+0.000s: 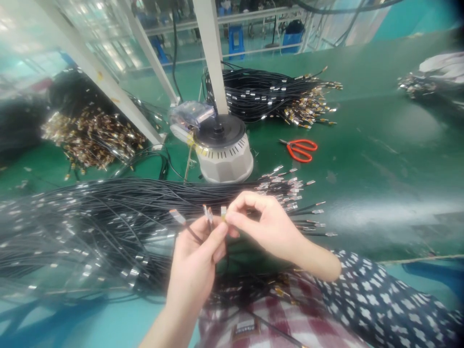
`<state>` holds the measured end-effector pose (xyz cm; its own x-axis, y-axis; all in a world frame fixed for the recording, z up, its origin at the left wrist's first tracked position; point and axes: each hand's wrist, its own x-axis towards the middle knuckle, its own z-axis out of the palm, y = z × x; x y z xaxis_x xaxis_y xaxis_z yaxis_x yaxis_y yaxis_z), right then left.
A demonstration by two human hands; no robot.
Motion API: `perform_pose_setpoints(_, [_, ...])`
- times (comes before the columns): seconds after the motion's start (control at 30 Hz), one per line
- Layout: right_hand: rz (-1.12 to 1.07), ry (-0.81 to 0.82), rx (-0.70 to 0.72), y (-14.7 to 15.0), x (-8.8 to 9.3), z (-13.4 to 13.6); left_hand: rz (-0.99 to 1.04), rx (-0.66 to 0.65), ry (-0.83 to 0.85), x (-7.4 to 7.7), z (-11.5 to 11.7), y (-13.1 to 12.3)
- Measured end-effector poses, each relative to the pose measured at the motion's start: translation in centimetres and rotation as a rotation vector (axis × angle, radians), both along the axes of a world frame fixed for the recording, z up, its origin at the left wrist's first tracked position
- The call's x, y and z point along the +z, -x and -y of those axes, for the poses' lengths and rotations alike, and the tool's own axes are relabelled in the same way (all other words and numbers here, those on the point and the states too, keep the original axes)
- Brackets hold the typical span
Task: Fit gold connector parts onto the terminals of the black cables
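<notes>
Between the fingers of my left hand (197, 261) are a few black cables, their ends sticking up with small white tags (177, 216). My right hand (266, 224) pinches at a small pale connector with a yellowish base (224, 212), right beside my left thumb and fingertips. Both hands meet above the near edge of a long bundle of black cables (152, 195). The bundle's tagged ends (286, 186) fan out just beyond my right hand. Exactly how the fingertips grip the connector is partly hidden.
A white lamp-like housing with a black top (224, 159) stands behind the bundle. Red-handled snips (300, 149) lie on the green table (377, 179). More cable bundles rest at the back (253, 92) and left (94, 135). White posts (212, 48) rise from the table.
</notes>
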<state>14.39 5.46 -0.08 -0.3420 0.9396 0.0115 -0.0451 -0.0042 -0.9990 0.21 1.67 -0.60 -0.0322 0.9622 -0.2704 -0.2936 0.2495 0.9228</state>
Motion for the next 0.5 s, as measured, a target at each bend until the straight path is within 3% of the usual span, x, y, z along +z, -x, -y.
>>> perform_pose_setpoints(0.23, [-0.023, 0.035, 0.021, 0.14, -0.53, -0.26, 0.011, -0.031, 0.024, -0.24, -0.18, -0.13])
perform_pose_setpoints(0.4, [0.070, -0.074, -0.090, 0.11, -0.33, 0.00, -0.028, 0.038, 0.042, -0.33, 0.08, -0.06])
perform_pose_setpoints(0.5, [0.061, 0.012, -0.051, -0.28, -0.11, -0.25, -0.063, -0.010, 0.002, -0.35, 0.31, 0.08])
